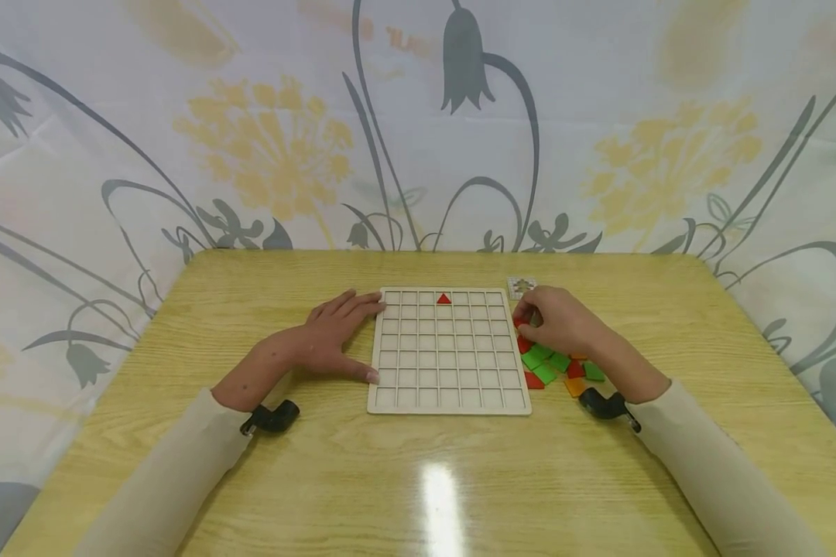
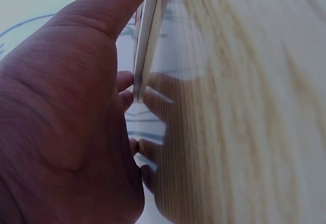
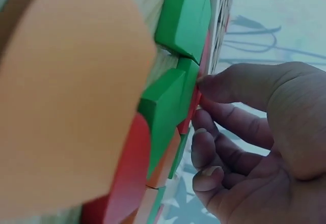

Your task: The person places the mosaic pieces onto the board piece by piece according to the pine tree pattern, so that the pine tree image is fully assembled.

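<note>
A pale gridded board point(image 1: 446, 406) lies flat on the table, a red triangle tile point(image 1: 443, 299) in its top row. Against the board's left edge rests my left hand point(image 1: 323, 340), fingers and thumb spread and fairly straight. My right hand point(image 1: 560, 319) is at the right edge, over a loose pile of tiles. Its thumb and forefinger pinch a red tile point(image 3: 195, 102), partly hidden by the fingertips. Green tiles point(image 3: 165, 104) lie beside that red one in the right wrist view; the other fingers are curled.
Several red, green and orange tiles point(image 1: 574, 387) lie loosely right of the board, some overlapping. A small patterned card point(image 1: 521, 288) lies by the board's top right corner. A flower-printed cloth point(image 1: 418, 155) hangs behind the wooden table point(image 1: 362, 480).
</note>
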The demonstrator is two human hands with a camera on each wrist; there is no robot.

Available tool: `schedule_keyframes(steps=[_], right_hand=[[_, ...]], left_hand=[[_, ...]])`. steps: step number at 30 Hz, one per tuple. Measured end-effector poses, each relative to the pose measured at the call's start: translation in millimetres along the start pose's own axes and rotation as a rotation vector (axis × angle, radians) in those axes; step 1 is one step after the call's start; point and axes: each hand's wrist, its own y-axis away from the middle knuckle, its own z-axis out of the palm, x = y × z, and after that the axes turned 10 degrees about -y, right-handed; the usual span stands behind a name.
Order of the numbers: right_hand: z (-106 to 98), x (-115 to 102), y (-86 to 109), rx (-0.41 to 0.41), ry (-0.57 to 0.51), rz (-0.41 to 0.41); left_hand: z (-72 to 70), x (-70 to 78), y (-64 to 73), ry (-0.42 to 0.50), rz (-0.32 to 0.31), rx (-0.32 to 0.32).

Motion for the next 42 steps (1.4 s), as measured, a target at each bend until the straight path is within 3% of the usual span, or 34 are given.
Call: schedule_keyframes(steps=[11,26,42], right_hand=[[-4.9,0.6,0.1,0.008,0.024,0.018],[-0.5,2.6,-0.8,0.012,0.074,-0.053],[4.2,3.4,-5.6,0.088,0.165,-0.156]], left_hand=[[-2.5,0.3,1.7,-0.002,0.005,0.003],[-0.8,-1.1,2.1,0.004,0.013,0.005],[-2.3,0.8,1.5,0.006,0.012,-0.003]])
